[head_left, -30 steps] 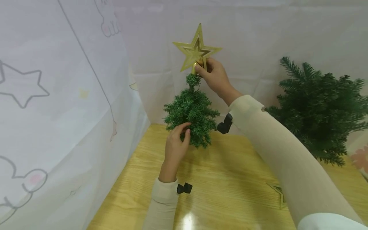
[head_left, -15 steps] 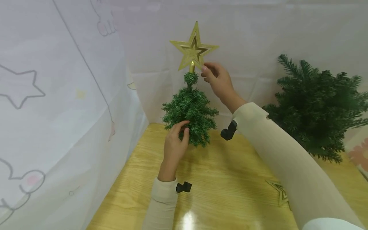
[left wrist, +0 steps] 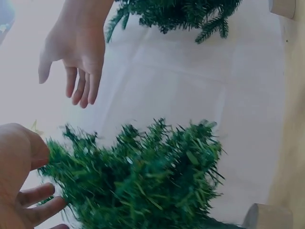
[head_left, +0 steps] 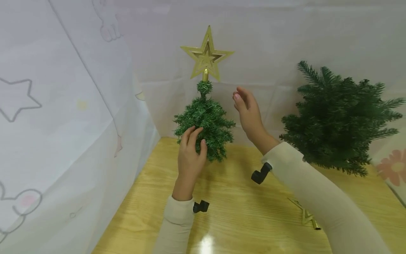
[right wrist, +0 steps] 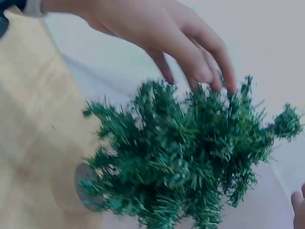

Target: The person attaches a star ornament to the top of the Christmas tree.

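A small artificial Christmas tree [head_left: 210,116] stands at the back of the table, topped by a gold star tree topper [head_left: 205,74]. My left hand [head_left: 191,153] is at the tree's near left side, fingers spread and loosely bent. In the right wrist view, the fingertips of this left hand [right wrist: 157,28] reach the upper branches [right wrist: 171,143]. Right of the tree and apart from it, my right hand [head_left: 252,114] hangs in the air, holding nothing. The left wrist view shows the right hand [left wrist: 78,52] with its fingers extended.
A larger, darker artificial tree [head_left: 336,120] stands at the right. Another gold star topper [head_left: 307,216] lies on the wooden table [head_left: 241,211], partly hidden by the right sleeve. A pale round base [right wrist: 71,191] shows under the small tree. Printed cloth [head_left: 79,141] hangs along the left and back.
My right hand has let go of the star topper and moved down and to the right. The star stays on the treetop. My left fingers have spread wider at the branches.
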